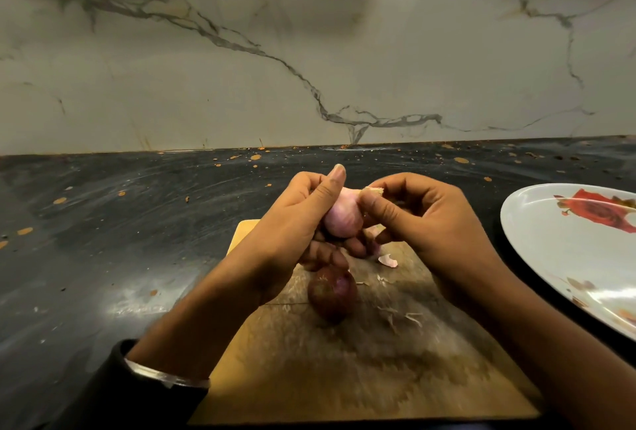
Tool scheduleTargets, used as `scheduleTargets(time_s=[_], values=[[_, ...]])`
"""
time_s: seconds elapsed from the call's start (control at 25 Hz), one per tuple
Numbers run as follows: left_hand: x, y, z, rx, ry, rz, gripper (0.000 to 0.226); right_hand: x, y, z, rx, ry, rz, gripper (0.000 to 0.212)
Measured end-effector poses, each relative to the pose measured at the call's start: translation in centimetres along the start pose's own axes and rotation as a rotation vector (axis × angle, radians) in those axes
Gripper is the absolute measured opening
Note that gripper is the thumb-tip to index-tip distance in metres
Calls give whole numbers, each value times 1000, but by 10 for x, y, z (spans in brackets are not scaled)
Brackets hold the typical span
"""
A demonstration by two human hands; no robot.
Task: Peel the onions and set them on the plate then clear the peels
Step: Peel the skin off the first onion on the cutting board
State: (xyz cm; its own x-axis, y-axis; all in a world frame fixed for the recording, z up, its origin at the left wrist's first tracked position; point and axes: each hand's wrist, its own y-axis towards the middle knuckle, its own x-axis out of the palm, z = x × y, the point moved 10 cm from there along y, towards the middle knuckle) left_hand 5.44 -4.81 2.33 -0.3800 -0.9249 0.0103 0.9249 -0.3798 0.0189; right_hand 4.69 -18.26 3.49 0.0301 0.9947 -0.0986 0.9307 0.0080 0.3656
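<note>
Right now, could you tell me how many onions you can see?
2: a pale, mostly peeled onion held in the left hand, and an unpeeled onion lying on the cutting board beneath the hands. The hands may hide others.

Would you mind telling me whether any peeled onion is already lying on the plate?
No, the plate shows only its printed pattern, and the pale onion is held in the left hand.

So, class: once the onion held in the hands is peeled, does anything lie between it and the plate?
Nothing visible does. The pale onion is held above the cutting board; only the right hand and bare dark counter lie toward the plate, whose visible part holds no onions.
</note>
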Motion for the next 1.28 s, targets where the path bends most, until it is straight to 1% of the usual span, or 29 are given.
scheduleTargets(time_s=[0.16,0.24,0.32,0.52,0.64,0.72,0.8,0.88,0.96,1.04,1.12,1.2,1.28], values=[[5,-2,1,2,-41,-25,55,-3,-1,2,-5,112,40,23],[6,-2,0,4,-47,-30,55,-5,0,0,-31,113,52,22],[5,-2,-2,10,-43,-30,56,-7,1,-3,-70,80,68,22],[8,1,-3,15,-34,-81,64,-9,-1,-10,-148,0,96,9],[12,-2,0,22,-43,-108,61,-10,-1,-15,-205,-28,103,9],[14,-3,0,10,-52,-119,63,-9,-1,-17,-232,-55,95,7],[14,-2,-1,9,-41,-114,63,-8,-2,-18,-252,-102,92,9],[13,-3,1,34,-23,-94,59,-8,-1,-17,-262,-132,92,11],[10,-3,2,50,-37,-56,60,-7,0,-13,-219,-81,74,12],[4,-1,1,63,-46,-14,59,-4,2,-3,-111,59,34,13],[2,0,0,73,-12,3,52,-1,2,5,-9,169,16,17],[2,0,2,88,18,5,45,-1,2,8,28,186,14,20],[3,-1,4,112,-2,10,43,-2,2,5,13,168,11,22]])
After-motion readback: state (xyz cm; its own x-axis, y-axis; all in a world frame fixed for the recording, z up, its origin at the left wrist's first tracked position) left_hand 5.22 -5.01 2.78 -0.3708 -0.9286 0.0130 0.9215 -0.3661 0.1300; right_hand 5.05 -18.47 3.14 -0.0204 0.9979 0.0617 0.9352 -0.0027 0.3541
